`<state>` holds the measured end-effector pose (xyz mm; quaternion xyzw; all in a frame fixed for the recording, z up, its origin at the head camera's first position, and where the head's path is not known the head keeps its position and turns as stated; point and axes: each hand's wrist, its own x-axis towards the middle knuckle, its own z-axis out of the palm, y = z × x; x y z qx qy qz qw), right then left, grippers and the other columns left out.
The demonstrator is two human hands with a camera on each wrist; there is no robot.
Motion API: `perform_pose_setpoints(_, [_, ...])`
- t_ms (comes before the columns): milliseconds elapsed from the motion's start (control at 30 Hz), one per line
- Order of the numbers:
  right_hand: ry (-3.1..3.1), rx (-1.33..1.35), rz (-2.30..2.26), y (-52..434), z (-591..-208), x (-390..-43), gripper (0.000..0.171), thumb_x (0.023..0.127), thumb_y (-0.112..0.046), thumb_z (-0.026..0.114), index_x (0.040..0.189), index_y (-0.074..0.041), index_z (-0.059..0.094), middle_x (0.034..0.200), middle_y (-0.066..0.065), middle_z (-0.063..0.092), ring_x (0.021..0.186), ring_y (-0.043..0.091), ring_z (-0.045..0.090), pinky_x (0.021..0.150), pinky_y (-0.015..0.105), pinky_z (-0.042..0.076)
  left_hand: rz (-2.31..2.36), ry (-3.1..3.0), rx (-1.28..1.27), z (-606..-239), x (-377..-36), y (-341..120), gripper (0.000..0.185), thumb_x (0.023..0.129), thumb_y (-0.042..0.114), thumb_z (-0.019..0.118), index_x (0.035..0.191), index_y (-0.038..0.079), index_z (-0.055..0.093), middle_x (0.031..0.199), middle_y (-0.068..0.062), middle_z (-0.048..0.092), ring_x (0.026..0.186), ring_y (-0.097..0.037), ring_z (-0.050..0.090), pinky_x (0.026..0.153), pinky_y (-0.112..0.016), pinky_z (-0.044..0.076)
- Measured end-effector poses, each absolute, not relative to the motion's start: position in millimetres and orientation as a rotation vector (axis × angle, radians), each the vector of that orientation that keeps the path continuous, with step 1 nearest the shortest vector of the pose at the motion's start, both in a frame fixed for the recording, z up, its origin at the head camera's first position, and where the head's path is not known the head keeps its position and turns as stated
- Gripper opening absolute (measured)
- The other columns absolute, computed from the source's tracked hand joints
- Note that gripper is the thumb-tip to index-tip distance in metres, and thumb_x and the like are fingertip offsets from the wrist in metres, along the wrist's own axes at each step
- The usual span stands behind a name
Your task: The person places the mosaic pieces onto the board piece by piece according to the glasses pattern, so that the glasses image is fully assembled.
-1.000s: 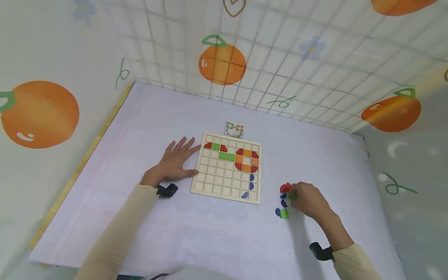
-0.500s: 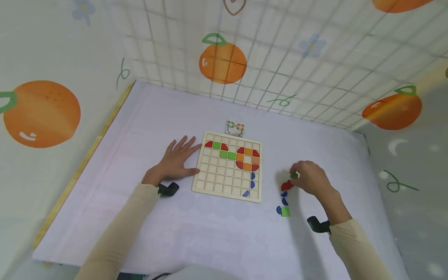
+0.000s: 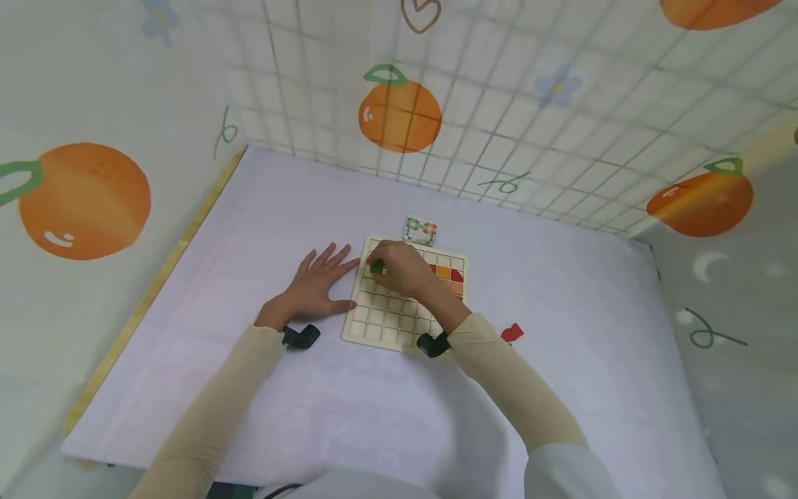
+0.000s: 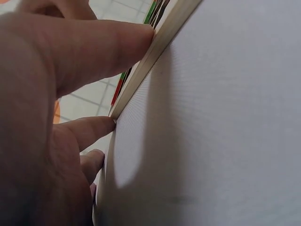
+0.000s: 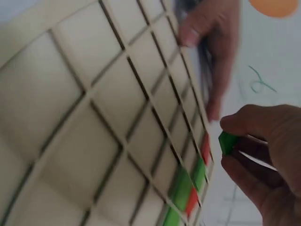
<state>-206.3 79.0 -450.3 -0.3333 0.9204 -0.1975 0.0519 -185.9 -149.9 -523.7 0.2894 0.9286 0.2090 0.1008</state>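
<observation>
My right hand [image 3: 402,267] pinches a green square tile [image 5: 227,142] between thumb and fingers, over the upper left of the wooden grid board [image 3: 380,334]. Several red, orange and green tiles sit in the board's cells, partly covered by that hand; a red quarter-round tile [image 3: 457,276] shows at the right. In the right wrist view, the held tile is close to the board's edge. My left hand [image 3: 312,285] lies with fingers spread beside the board. Its thumb [image 4: 136,41] and index fingertip touch the board's left edge.
A small pattern card [image 3: 420,229] lies just beyond the board's far edge. Red loose pieces [image 3: 512,333] lie on the table to the right; the right forearm hides the blue and green ones near them. A grid-patterned wall stands behind the table.
My right hand has lifted the green tile from the loose pieces on the right and carried it left to above the board's upper left. My left hand stays in place.
</observation>
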Motion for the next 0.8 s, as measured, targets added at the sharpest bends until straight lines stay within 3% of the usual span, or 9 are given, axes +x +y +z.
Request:
perform_pose_setpoints(367, [2.852, -1.104, -0.442, 62.3, -475.9, -204.9, 0.012, 0.090, -0.008, 0.072, 0.101, -0.005, 0.078, 0.104, 0.005, 0.069, 0.097, 0.019, 0.064, 0.087, 0.027, 0.051, 0.631, 2.757, 0.861, -524.9, -185.0, -151.1, 0.086, 0.088, 0.060, 0.061, 0.157, 0.019, 0.028, 0.164, -0.007, 0.009, 0.149, -0.030, -0.004, 0.114, -0.055, -0.006])
perform_pose_setpoints(600, [2.925, -1.081, -0.443, 64.8, -477.4, -204.4, 0.008, 0.090, -0.009, 0.073, 0.096, -0.008, 0.079, 0.089, 0.002, 0.068, 0.082, 0.016, 0.063, 0.076, 0.027, 0.051, 0.631, 2.764, 0.867, -523.7, -184.9, -150.6, 0.085, 0.088, 0.060, 0.060, 0.157, 0.020, 0.029, 0.164, -0.006, 0.009, 0.149, -0.029, -0.004, 0.114, -0.055, -0.005])
perform_pose_setpoints(800, [2.946, -1.010, -0.316, 60.2, -475.7, -202.0, 0.010, 0.092, -0.012, 0.071, 0.097, -0.012, 0.079, 0.095, -0.001, 0.071, 0.088, 0.015, 0.067, 0.075, 0.027, 0.054, 0.626, 2.761, 0.861, -522.9, -184.7, -150.0, 0.085, 0.088, 0.058, 0.062, 0.157, 0.020, 0.029, 0.164, -0.006, 0.009, 0.149, -0.030, -0.003, 0.114, -0.054, -0.005])
